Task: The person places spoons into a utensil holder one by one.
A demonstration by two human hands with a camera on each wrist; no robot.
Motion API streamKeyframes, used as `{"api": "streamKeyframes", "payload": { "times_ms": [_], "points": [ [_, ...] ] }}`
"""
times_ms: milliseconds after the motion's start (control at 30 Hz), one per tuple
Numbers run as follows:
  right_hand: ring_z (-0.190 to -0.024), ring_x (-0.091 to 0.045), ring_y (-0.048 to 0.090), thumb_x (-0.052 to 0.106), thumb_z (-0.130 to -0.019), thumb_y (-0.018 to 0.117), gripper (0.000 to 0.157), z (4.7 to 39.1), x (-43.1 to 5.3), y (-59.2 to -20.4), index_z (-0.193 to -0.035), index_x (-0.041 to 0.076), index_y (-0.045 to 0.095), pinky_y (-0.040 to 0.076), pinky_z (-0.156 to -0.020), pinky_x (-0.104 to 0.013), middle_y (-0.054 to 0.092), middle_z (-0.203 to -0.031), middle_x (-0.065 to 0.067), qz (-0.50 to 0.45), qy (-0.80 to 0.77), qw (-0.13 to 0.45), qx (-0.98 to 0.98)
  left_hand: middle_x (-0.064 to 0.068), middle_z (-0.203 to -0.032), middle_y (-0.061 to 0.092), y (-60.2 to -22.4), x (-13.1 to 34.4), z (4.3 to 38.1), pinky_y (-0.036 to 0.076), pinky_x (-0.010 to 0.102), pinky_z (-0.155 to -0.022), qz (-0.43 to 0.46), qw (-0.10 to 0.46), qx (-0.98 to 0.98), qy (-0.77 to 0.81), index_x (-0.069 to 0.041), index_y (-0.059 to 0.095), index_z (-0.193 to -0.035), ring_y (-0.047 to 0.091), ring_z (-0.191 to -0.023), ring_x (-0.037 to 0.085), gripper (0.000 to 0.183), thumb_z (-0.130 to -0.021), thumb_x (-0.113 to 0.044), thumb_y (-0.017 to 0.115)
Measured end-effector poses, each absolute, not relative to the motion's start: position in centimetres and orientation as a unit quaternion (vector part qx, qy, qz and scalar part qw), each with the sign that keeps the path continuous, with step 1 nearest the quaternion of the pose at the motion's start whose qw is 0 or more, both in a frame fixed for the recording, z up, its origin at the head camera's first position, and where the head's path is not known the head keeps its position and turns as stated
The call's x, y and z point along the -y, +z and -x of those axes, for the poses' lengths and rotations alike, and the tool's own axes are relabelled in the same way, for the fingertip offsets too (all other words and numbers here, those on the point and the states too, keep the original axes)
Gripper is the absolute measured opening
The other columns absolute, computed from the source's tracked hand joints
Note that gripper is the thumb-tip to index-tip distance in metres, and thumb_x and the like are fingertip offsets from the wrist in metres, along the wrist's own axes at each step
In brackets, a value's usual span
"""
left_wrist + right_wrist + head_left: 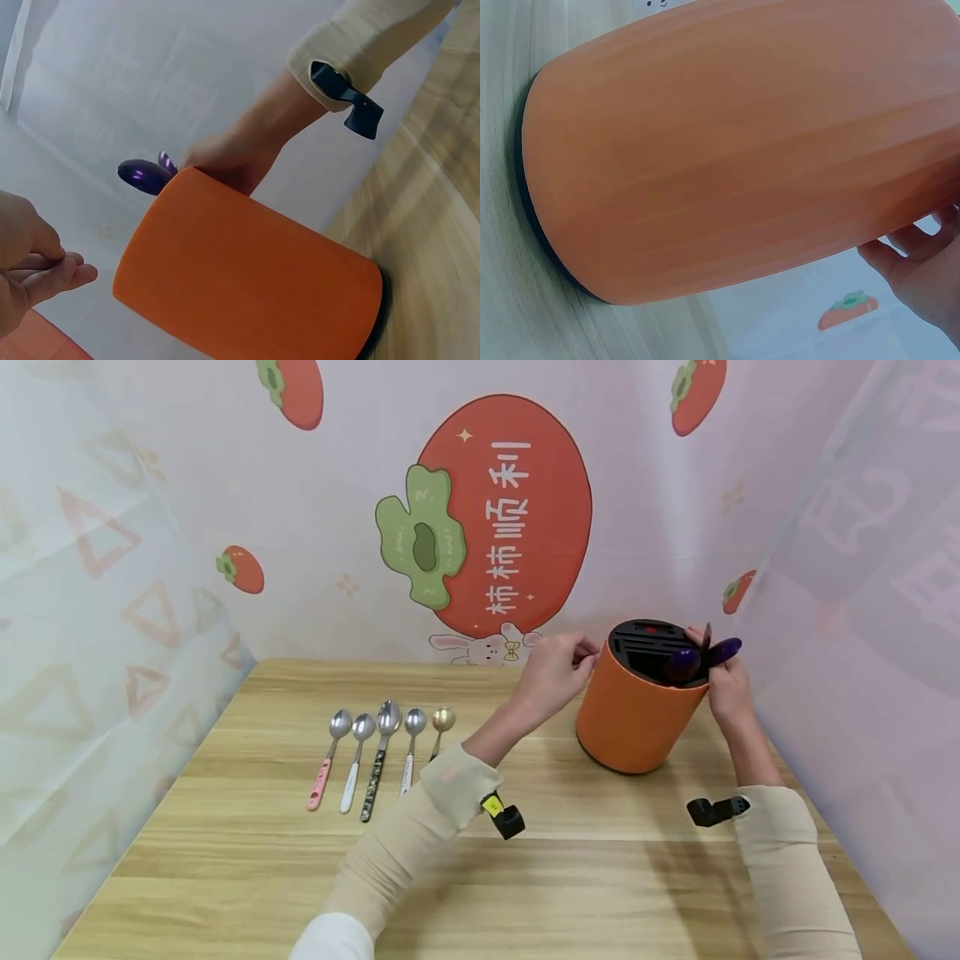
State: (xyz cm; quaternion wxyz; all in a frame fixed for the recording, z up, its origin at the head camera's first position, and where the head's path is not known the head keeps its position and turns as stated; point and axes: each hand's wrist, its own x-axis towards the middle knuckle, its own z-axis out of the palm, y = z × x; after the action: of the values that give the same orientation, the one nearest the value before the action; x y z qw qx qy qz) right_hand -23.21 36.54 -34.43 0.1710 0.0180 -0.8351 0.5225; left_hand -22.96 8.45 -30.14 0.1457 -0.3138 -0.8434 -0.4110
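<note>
An orange cylindrical knife block (637, 727) with a black slotted top (645, 639) stands on the table at the right. Two glossy purple rounded pieces (725, 650) stick out at the right of its top, with a thin dark piece between them. My right hand (729, 689) grips the upper right side of the block, one finger showing by the far rim. Beside the upper left side is my left hand (555, 672), fingers loosely bent and thumb near the fingertips. The left wrist view shows a gap between this left hand (30, 262) and the block.
Several spoons lie side by side left of my left forearm, among them a pink-handled spoon (322, 777) and a black-patterned spoon (375, 777). The forearm partly covers the gold spoon (442, 722). A printed cloth backdrop (337, 485) rises behind the wooden table (225, 860).
</note>
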Motion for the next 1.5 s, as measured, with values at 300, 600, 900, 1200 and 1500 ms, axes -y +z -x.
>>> {"api": "streamKeyframes", "payload": {
  "times_ms": [300, 600, 900, 1200, 1500],
  "points": [
    [-0.153, -0.028, 0.021, 0.038, -0.108, 0.031, 0.055, 23.1, -36.6, -34.4, -0.147, 0.0, 0.045, 0.012, -0.126, -0.043, 0.033, -0.16, -0.02, -0.016, 0.521, 0.184, 0.833, 0.008, -0.094, 0.075, -31.7, -5.2, 22.2, 0.057, 0.017, -0.073, 0.278, 0.118, 0.854, -0.423, -0.001, 0.07, -0.103, 0.072, -0.083, 0.015, 0.012, -0.095, -0.008, 0.065],
    [-0.152, -0.027, 0.023, 0.041, -0.108, 0.032, 0.058, 22.8, -36.5, -34.4, -0.146, 0.0, 0.045, 0.012, -0.127, -0.042, 0.034, -0.16, -0.018, -0.025, 0.519, 0.185, 0.835, 0.01, -0.094, 0.074, -33.8, -2.5, 21.6, 0.059, 0.022, -0.074, 0.235, 0.098, 0.867, -0.429, -0.001, 0.069, -0.102, 0.072, -0.085, 0.018, 0.01, -0.094, -0.005, 0.065],
    [-0.151, -0.032, 0.025, 0.039, -0.108, 0.031, 0.056, 23.2, -36.5, -34.5, -0.145, 0.001, 0.047, 0.015, -0.126, -0.043, 0.035, -0.158, -0.02, -0.02, 0.503, 0.189, 0.843, 0.011, -0.092, 0.074, -36.4, 0.9, 21.1, 0.06, 0.025, -0.073, 0.198, 0.095, 0.885, -0.411, 0.001, 0.07, -0.101, 0.072, -0.085, 0.019, 0.011, -0.092, -0.003, 0.066],
    [-0.151, -0.026, 0.027, 0.039, -0.108, 0.031, 0.056, 23.0, -36.3, -34.1, -0.145, -0.001, 0.047, 0.015, -0.126, -0.035, 0.037, -0.158, -0.019, -0.028, 0.51, 0.199, 0.836, 0.014, -0.093, 0.075, -39.1, 4.6, 20.7, 0.06, 0.031, -0.073, 0.16, 0.08, 0.915, -0.361, 0.002, 0.069, -0.101, 0.073, -0.086, 0.023, 0.011, -0.09, -0.001, 0.066],
    [-0.151, -0.031, 0.026, 0.04, -0.108, 0.032, 0.057, 23.0, -36.3, -34.4, -0.144, -0.002, 0.048, 0.015, -0.126, -0.039, 0.037, -0.157, -0.02, -0.032, 0.507, 0.198, 0.838, 0.016, -0.09, 0.073, -41.8, 6.6, 20.4, 0.059, 0.031, -0.069, 0.137, 0.066, 0.943, -0.296, 0.007, 0.068, -0.103, 0.072, -0.081, 0.024, 0.019, -0.086, 0.0, 0.07]
  ]
}}
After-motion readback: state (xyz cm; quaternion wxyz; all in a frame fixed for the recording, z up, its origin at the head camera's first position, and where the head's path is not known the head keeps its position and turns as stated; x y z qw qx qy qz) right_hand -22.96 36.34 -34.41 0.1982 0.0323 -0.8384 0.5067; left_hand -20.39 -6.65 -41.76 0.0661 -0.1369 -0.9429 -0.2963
